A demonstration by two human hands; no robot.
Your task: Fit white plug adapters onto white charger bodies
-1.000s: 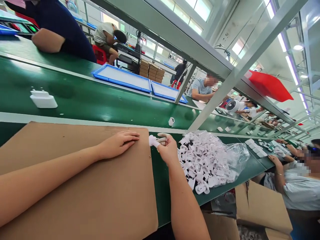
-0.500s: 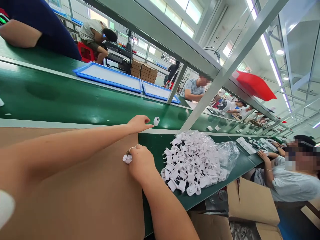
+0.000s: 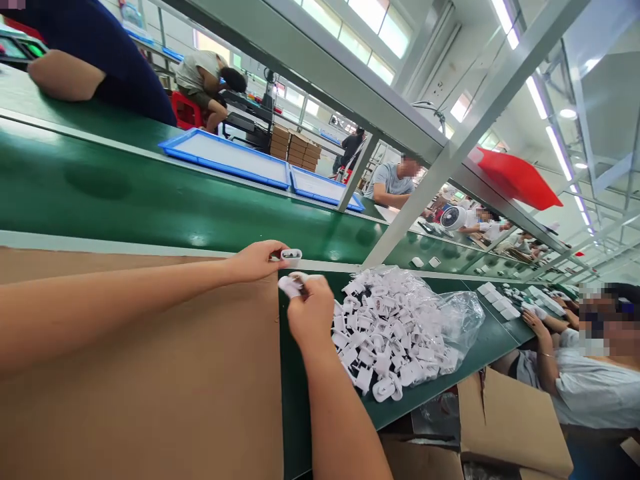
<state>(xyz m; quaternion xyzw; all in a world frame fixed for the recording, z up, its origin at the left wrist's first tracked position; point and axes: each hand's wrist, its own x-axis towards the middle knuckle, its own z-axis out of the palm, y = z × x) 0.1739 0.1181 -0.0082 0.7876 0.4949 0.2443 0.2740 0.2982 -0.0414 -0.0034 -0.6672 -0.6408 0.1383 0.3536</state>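
Your L hand [image 3: 256, 260] had a white hollow housing [image 3: 291, 255] pinched btwn thumb & fingers, open end showing, near the edge of the green belt [image 3: 215, 217]. Your R hand [image 3: 314, 310], just below, was closed on a small white pc [image 3: 289, 287]; its exact shape was blurred. Your L forearm passed over the cardboard [image 3: 165, 380]. The pile of white parts [image 3: 383, 333] lay R of your R hand on the green table [image 3: 296, 420], w/ a clear plastic bag [image 3: 466, 312] around its far R side.
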